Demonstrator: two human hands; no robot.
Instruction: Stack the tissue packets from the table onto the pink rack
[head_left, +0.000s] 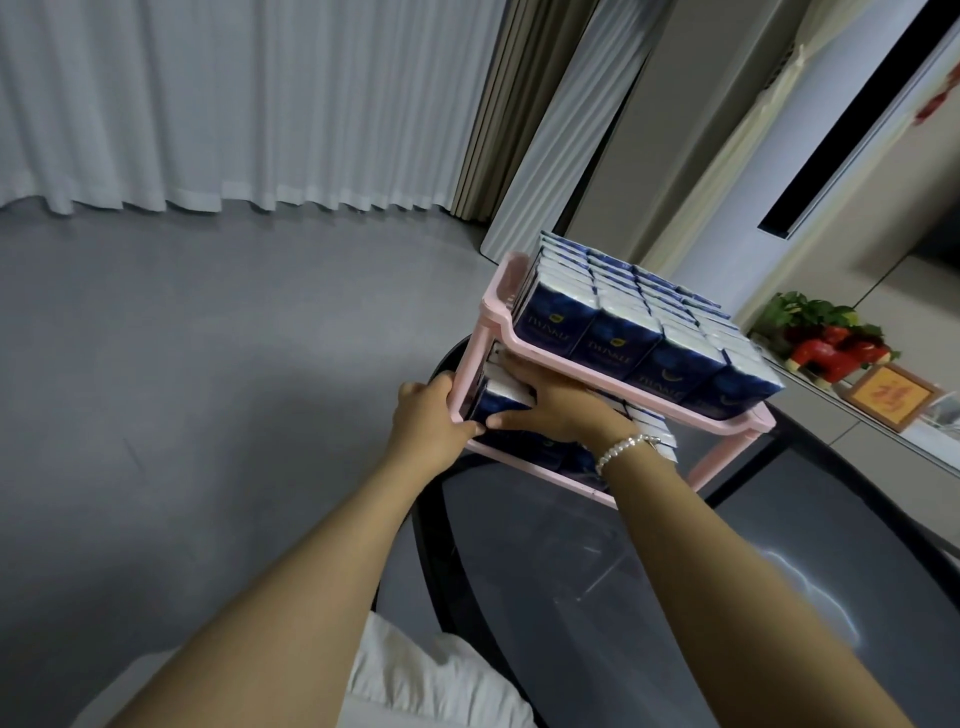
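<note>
Left hand (431, 415): curled round the near-left corner post of the pink rack (496, 306), fingers wrapped behind the post, thumb along its front at lower-shelf height.

Right hand (556, 408): reaching into the lower shelf, fingers spread fairly straight and laid flat over a tissue packet (501, 400) at the shelf's left end, thumb stretched towards the post; palm pressing on the packet rather than closing round it. Pearl bracelet (623, 449) on this wrist.

Pink rack: two-tier, plastic, standing at the far end of the dark glass table (675, 571).

Upper shelf: filled with upright blue-and-white tissue packets (649, 332) in close rows, front faces lettered.

Lower shelf: further packets lying beneath the right hand and forearm, partly hidden; exact count cannot be told.

Surroundings: grey floor (182, 364) to the left; white curtain (234, 104) behind; green plant with red ornament (826, 332) and a framed picture (891, 397) on a ledge to the right.
</note>
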